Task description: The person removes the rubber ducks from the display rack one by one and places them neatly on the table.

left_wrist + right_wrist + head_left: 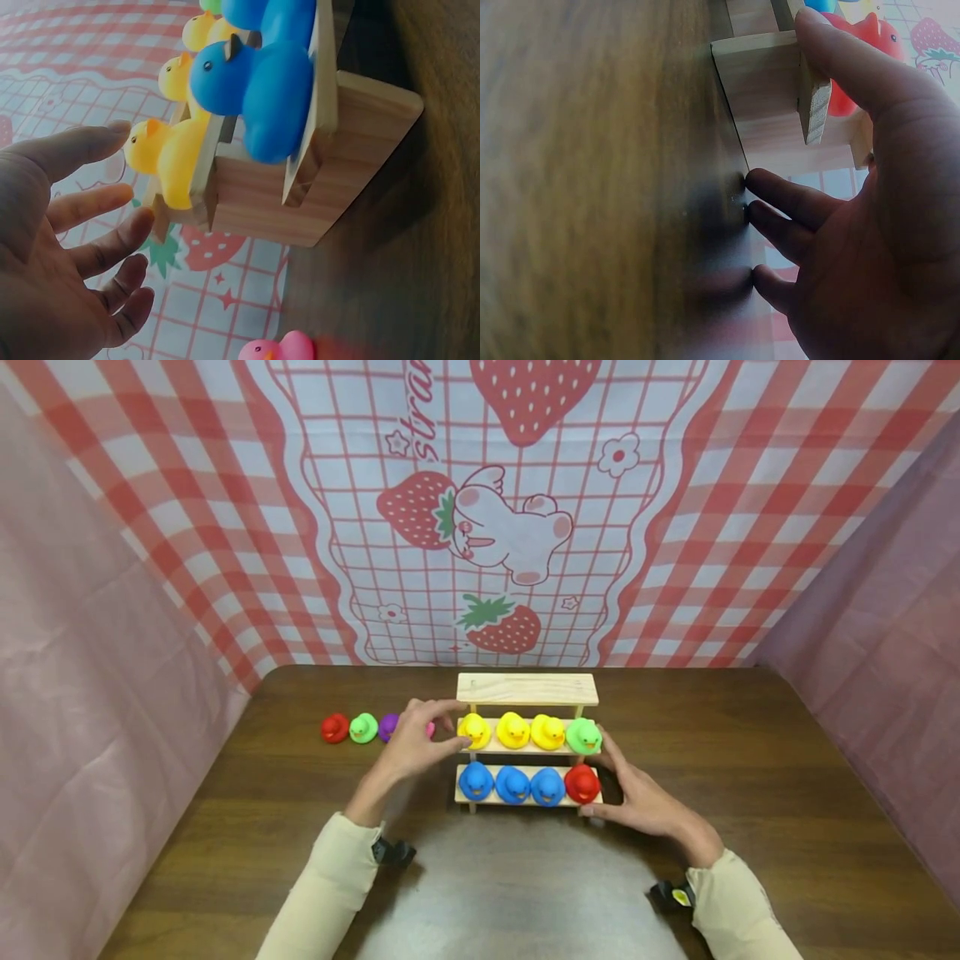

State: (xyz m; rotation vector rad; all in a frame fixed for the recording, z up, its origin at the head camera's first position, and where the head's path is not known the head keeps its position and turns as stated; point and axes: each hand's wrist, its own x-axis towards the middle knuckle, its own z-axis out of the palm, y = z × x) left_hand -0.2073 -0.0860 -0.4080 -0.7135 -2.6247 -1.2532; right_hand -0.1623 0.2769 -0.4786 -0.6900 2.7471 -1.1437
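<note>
A small three-tier wooden rack stands on the table with toy ducks on its lower two tiers. Its middle tier bears yellow ducks and a green duck at the right end. Blue ducks and a red duck line the bottom tier. My left hand is beside the leftmost yellow duck, thumb tip at its head, fingers spread and loosely bent around nothing. At the rack's right end, my right hand holds the rack, thumb on the bottom tier's front edge; the index fingertip is hidden in the right wrist view.
Left of the rack, a row of loose ducks lies on the table: red, green, purple and pink, partly behind the left hand. A strawberry-print cloth hangs behind the table.
</note>
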